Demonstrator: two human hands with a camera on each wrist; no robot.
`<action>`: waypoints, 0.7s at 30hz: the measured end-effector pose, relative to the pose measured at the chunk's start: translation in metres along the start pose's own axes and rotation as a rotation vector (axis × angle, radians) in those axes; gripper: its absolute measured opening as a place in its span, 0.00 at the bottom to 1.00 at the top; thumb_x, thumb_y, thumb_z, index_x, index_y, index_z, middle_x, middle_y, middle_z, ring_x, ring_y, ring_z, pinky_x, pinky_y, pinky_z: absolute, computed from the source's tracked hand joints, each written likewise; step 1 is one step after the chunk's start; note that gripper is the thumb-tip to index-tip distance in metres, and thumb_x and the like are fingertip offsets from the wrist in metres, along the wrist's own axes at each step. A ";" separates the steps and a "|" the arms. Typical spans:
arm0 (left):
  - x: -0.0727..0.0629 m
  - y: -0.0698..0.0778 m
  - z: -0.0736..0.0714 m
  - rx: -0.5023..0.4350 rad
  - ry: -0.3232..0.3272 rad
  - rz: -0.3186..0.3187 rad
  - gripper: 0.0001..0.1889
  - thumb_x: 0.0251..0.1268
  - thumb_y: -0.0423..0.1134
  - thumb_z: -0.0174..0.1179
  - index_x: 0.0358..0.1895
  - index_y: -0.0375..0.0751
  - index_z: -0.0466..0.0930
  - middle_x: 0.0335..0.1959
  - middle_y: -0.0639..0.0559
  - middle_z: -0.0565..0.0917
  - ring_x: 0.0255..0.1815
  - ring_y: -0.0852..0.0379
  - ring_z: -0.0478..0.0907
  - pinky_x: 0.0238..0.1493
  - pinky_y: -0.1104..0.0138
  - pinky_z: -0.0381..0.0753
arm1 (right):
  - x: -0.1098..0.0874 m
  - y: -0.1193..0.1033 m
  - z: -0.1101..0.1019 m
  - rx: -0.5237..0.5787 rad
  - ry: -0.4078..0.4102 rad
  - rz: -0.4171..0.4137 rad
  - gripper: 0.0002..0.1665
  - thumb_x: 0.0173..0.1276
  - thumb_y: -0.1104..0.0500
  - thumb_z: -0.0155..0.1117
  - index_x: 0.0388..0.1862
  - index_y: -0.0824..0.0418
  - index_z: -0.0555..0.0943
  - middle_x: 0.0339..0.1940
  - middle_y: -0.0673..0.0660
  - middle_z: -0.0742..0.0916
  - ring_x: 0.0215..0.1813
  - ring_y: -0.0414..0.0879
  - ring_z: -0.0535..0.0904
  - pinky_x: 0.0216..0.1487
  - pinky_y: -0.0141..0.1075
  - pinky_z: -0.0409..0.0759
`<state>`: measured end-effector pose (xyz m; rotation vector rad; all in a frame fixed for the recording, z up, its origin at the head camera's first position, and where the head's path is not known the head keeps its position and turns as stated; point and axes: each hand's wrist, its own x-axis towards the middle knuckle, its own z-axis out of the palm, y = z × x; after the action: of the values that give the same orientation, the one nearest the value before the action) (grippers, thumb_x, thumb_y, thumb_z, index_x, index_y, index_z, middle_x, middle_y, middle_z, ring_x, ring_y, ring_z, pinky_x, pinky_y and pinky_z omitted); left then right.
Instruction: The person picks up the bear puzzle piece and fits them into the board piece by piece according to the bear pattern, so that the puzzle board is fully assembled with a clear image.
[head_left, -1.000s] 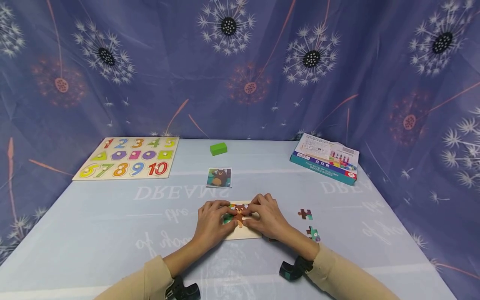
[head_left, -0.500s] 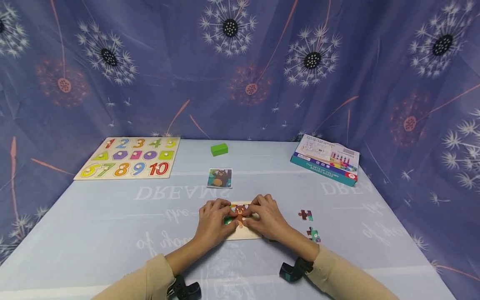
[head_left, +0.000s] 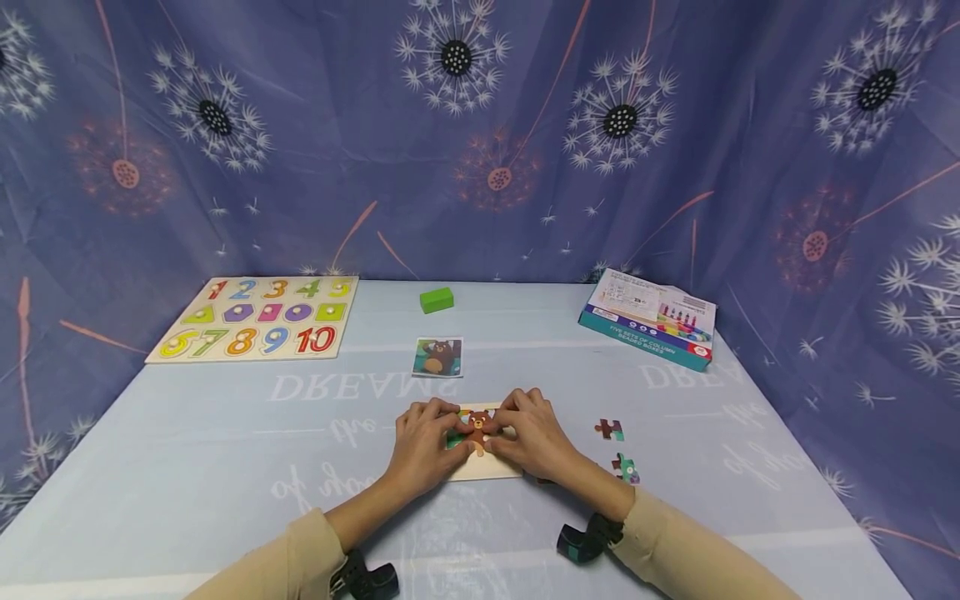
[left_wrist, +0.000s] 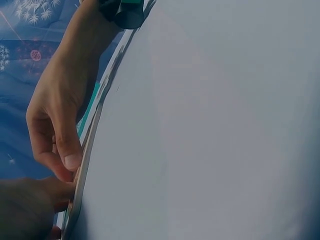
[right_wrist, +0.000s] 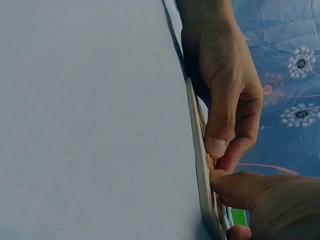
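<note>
A pale wooden puzzle board [head_left: 486,469] lies flat in front of me, with brown bear puzzle pieces [head_left: 478,422] in its middle. My left hand [head_left: 424,446] covers the board's left part, thumb and index finger pinching at the bear. From the other side, my right hand [head_left: 534,433] pinches at the bear too. In the right wrist view, the thumb and fingertip of the right hand [right_wrist: 227,95] come close together just above the board's edge [right_wrist: 199,160]. Fingertips of the two hands nearly meet. Much of the picture is hidden under them.
Loose jigsaw pieces [head_left: 627,468] lie right of the board, one partly hidden by the right wrist. Behind it are a bear picture card [head_left: 438,357] and a green block [head_left: 437,300]. A number board [head_left: 255,317] stands back left, a box [head_left: 648,318] back right.
</note>
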<state>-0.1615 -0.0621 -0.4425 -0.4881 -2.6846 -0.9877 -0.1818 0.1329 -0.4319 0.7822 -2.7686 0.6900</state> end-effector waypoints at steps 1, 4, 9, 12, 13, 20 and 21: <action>0.000 0.000 0.000 -0.003 -0.004 -0.001 0.06 0.50 0.45 0.69 0.32 0.52 0.85 0.48 0.52 0.79 0.49 0.51 0.68 0.56 0.45 0.58 | 0.000 0.000 0.000 0.006 -0.001 0.002 0.07 0.52 0.50 0.73 0.32 0.45 0.87 0.36 0.48 0.78 0.41 0.43 0.66 0.43 0.39 0.62; 0.000 -0.001 0.000 -0.011 -0.012 -0.002 0.06 0.51 0.45 0.68 0.32 0.53 0.84 0.49 0.52 0.78 0.49 0.51 0.68 0.56 0.45 0.57 | 0.000 0.001 0.001 0.013 0.001 0.007 0.08 0.52 0.49 0.73 0.33 0.44 0.87 0.36 0.47 0.78 0.40 0.42 0.66 0.44 0.39 0.62; -0.001 -0.002 0.000 -0.012 -0.010 0.000 0.05 0.51 0.45 0.68 0.32 0.53 0.83 0.49 0.52 0.78 0.48 0.51 0.67 0.56 0.45 0.58 | 0.000 0.001 0.002 0.022 -0.001 0.011 0.08 0.52 0.49 0.72 0.33 0.44 0.86 0.36 0.47 0.78 0.39 0.41 0.65 0.43 0.39 0.62; -0.001 -0.003 0.000 -0.014 -0.011 -0.006 0.06 0.51 0.45 0.68 0.32 0.53 0.83 0.49 0.52 0.78 0.48 0.51 0.67 0.56 0.45 0.58 | 0.001 0.001 0.001 0.017 -0.010 0.010 0.08 0.52 0.49 0.72 0.33 0.44 0.86 0.36 0.47 0.78 0.40 0.42 0.66 0.43 0.40 0.62; -0.001 -0.002 0.000 -0.017 -0.011 -0.008 0.06 0.51 0.45 0.68 0.32 0.53 0.83 0.49 0.52 0.78 0.48 0.51 0.67 0.56 0.45 0.58 | 0.001 0.001 0.001 0.014 -0.015 0.009 0.07 0.52 0.49 0.72 0.32 0.44 0.86 0.37 0.47 0.78 0.40 0.42 0.66 0.43 0.40 0.62; 0.000 -0.001 0.000 -0.024 -0.010 -0.004 0.06 0.51 0.45 0.68 0.33 0.53 0.84 0.49 0.52 0.77 0.48 0.51 0.67 0.56 0.45 0.58 | -0.001 0.007 -0.006 0.056 -0.068 0.014 0.09 0.54 0.48 0.71 0.37 0.42 0.86 0.39 0.46 0.78 0.42 0.41 0.65 0.43 0.39 0.60; 0.000 -0.001 0.000 -0.023 -0.011 -0.005 0.06 0.51 0.45 0.68 0.32 0.53 0.84 0.49 0.52 0.77 0.48 0.51 0.67 0.55 0.45 0.58 | -0.002 0.009 -0.008 0.071 -0.075 0.025 0.10 0.54 0.49 0.71 0.38 0.42 0.86 0.39 0.46 0.78 0.42 0.41 0.65 0.43 0.39 0.60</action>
<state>-0.1618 -0.0633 -0.4430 -0.4936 -2.6881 -1.0211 -0.1842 0.1441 -0.4291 0.8048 -2.8390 0.7827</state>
